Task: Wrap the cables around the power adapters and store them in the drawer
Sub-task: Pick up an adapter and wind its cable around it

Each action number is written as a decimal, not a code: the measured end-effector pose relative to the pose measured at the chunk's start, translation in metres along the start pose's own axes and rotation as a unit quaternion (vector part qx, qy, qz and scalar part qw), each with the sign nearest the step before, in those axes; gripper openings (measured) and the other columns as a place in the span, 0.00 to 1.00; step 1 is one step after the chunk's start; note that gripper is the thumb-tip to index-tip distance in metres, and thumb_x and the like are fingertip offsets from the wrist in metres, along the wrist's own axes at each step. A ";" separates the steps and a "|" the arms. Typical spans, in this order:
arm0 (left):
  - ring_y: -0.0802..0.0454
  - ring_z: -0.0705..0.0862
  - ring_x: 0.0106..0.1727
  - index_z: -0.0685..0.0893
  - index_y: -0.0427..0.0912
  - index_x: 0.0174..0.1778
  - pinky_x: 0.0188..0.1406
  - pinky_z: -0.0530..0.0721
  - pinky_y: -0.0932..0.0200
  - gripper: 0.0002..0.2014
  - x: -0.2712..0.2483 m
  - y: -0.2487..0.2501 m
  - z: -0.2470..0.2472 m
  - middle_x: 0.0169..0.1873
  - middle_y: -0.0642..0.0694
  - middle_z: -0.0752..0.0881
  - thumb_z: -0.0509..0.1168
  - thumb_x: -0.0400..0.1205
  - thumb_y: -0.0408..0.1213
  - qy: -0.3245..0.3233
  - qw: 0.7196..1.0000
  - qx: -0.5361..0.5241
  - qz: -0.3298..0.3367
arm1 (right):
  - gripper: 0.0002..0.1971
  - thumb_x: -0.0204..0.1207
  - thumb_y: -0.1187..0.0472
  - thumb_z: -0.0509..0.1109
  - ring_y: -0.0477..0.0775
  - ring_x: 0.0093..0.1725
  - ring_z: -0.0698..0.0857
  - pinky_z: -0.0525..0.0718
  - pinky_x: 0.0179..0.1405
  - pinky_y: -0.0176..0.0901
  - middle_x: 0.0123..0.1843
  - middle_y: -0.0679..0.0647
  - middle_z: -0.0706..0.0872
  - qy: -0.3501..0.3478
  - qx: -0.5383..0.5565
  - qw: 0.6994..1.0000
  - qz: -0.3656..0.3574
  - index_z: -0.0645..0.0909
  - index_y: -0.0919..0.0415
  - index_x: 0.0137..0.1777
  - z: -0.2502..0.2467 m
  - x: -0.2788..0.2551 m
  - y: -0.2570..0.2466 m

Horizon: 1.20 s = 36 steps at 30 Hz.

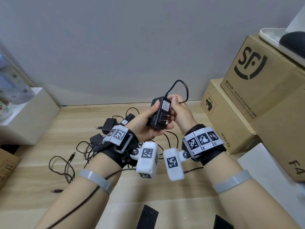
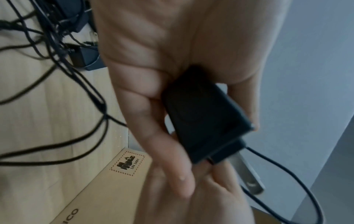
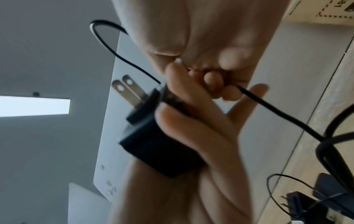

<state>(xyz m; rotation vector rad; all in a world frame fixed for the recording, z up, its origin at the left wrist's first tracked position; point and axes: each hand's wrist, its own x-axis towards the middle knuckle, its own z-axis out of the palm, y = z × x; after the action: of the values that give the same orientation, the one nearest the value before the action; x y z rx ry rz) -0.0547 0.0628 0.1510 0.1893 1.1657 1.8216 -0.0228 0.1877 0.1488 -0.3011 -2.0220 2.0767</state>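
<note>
My left hand (image 1: 148,119) grips a black power adapter (image 1: 159,113) above the wooden floor, thumb on its far side and fingers under it. Its two metal prongs (image 1: 166,118) point right toward my right hand (image 1: 177,107). That hand pinches the adapter's thin black cable (image 1: 184,90), which loops up and over from the adapter's top. The left wrist view shows the adapter (image 2: 205,119) in my palm with the prongs (image 2: 249,177) sticking out. In the right wrist view my curled fingers (image 3: 212,81) hold the cable (image 3: 277,112) beside the adapter (image 3: 153,145).
Several other black adapters (image 1: 108,125) with tangled cables (image 1: 66,164) lie on the floor behind my left wrist. Stacked cardboard boxes (image 1: 257,90) stand at the right. A white block (image 1: 31,116) sits at the left by the grey wall. No drawer shows.
</note>
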 end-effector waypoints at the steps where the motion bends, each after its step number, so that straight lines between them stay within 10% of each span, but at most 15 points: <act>1: 0.50 0.89 0.36 0.82 0.43 0.55 0.28 0.86 0.65 0.25 0.001 -0.001 -0.001 0.49 0.42 0.86 0.57 0.73 0.58 -0.003 1.000 0.006 -0.007 | 0.15 0.86 0.57 0.47 0.39 0.31 0.80 0.77 0.26 0.28 0.38 0.49 0.80 0.003 -0.005 1.000 -0.016 0.75 0.56 0.50 -0.001 0.000 -0.002; 6: 0.51 0.87 0.31 0.80 0.44 0.49 0.30 0.85 0.62 0.21 0.005 -0.006 -0.002 0.36 0.45 0.87 0.60 0.70 0.56 0.012 1.000 0.025 -0.007 | 0.23 0.86 0.54 0.44 0.40 0.43 0.78 0.75 0.42 0.17 0.43 0.52 0.75 0.009 -0.024 0.999 -0.035 0.73 0.63 0.71 -0.004 0.004 -0.006; 9: 0.53 0.84 0.28 0.82 0.42 0.47 0.30 0.84 0.62 0.20 0.008 -0.001 0.000 0.35 0.46 0.85 0.60 0.71 0.55 0.016 0.998 -0.041 0.054 | 0.27 0.83 0.45 0.39 0.56 0.58 0.84 0.80 0.63 0.45 0.59 0.60 0.82 -0.041 0.005 0.999 0.025 0.72 0.53 0.71 -0.002 0.003 0.005; 16: 0.52 0.82 0.27 0.77 0.41 0.41 0.25 0.82 0.65 0.20 0.009 0.028 0.007 0.31 0.45 0.78 0.62 0.67 0.57 0.038 0.975 -0.171 0.139 | 0.07 0.83 0.65 0.57 0.33 0.31 0.83 0.80 0.42 0.30 0.35 0.51 0.82 -0.158 -0.107 0.980 0.050 0.73 0.57 0.57 0.003 -0.012 0.043; 19: 0.51 0.82 0.27 0.77 0.41 0.42 0.25 0.81 0.65 0.20 0.008 0.028 0.010 0.31 0.45 0.78 0.63 0.67 0.56 0.043 0.978 -0.160 0.130 | 0.14 0.78 0.71 0.64 0.36 0.28 0.80 0.77 0.35 0.29 0.32 0.52 0.78 -0.124 -0.120 0.985 0.014 0.68 0.56 0.59 0.009 -0.013 0.046; 23: 0.49 0.79 0.33 0.77 0.41 0.46 0.25 0.83 0.60 0.20 0.011 0.021 0.012 0.35 0.43 0.76 0.66 0.68 0.53 0.052 0.979 -0.164 0.111 | 0.13 0.70 0.79 0.60 0.37 0.21 0.77 0.77 0.29 0.28 0.25 0.52 0.78 -0.078 -0.165 0.983 0.011 0.75 0.61 0.33 0.014 0.000 0.031; 26: 0.49 0.81 0.31 0.77 0.42 0.45 0.24 0.82 0.61 0.21 0.009 0.025 0.013 0.34 0.44 0.77 0.64 0.69 0.56 0.045 0.980 -0.150 0.120 | 0.17 0.72 0.74 0.60 0.40 0.24 0.78 0.75 0.30 0.29 0.22 0.47 0.79 -0.073 -0.252 0.965 0.022 0.74 0.58 0.25 0.015 0.003 0.030; 31: 0.50 0.83 0.26 0.84 0.43 0.35 0.29 0.82 0.63 0.24 0.004 0.041 0.018 0.27 0.45 0.83 0.53 0.80 0.58 0.026 0.981 -0.095 0.170 | 0.11 0.79 0.60 0.63 0.51 0.37 0.80 0.75 0.43 0.40 0.34 0.54 0.84 -0.124 -0.360 0.917 0.120 0.85 0.63 0.41 -0.001 0.005 0.066; 36: 0.52 0.87 0.32 0.78 0.45 0.47 0.36 0.81 0.62 0.17 0.007 0.033 0.002 0.35 0.48 0.85 0.53 0.82 0.55 0.077 0.983 0.010 0.167 | 0.13 0.78 0.55 0.65 0.46 0.27 0.74 0.72 0.28 0.33 0.24 0.46 0.77 0.015 -0.279 0.953 0.122 0.84 0.51 0.32 -0.021 0.005 0.061</act>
<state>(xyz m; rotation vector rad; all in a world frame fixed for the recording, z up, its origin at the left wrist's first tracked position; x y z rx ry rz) -0.0781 0.0655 0.1755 0.2737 1.3228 2.1490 -0.0224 0.2073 0.0869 -0.7008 -2.6323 1.5506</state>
